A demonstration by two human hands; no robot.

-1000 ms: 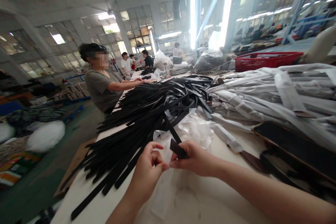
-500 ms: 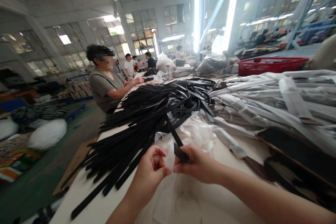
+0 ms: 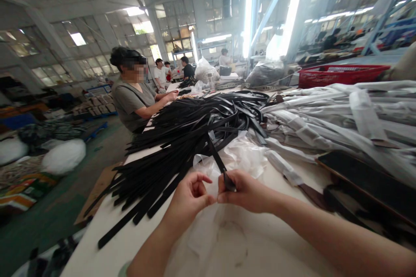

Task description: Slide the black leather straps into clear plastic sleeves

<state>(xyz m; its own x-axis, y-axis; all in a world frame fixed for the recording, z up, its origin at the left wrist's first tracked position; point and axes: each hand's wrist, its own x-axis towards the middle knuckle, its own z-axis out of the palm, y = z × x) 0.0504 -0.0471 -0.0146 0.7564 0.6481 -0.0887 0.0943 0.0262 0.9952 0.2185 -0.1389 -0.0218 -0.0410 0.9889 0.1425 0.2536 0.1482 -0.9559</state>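
Note:
My right hand (image 3: pixel 243 192) is closed on the end of a black strap (image 3: pixel 216 153), which runs up and away from it toward the pile. Beside it, almost thumb to thumb, my left hand (image 3: pixel 191 194) is curled in a loose pinch at a translucent plastic sleeve (image 3: pixel 201 233). The film passes between and below both hands, and its exact grip is partly hidden by the fingers. Crumpled clear plastic (image 3: pixel 245 153) lies just beyond my hands. A large heap of black straps (image 3: pixel 182 130) spreads across the table to the left.
White-wrapped straps (image 3: pixel 325 112) are heaped on the right, in front of a red basket (image 3: pixel 341 75). A long dark flat piece (image 3: pixel 367 181) lies near the right edge. Across the white table (image 3: pixel 97 264), a person in a grey top (image 3: pixel 131 99) stands at the left side.
The strap end in my right hand has turned, so its flat tip no longer points up toward the left. Both hands sit slightly higher in view, still close together.

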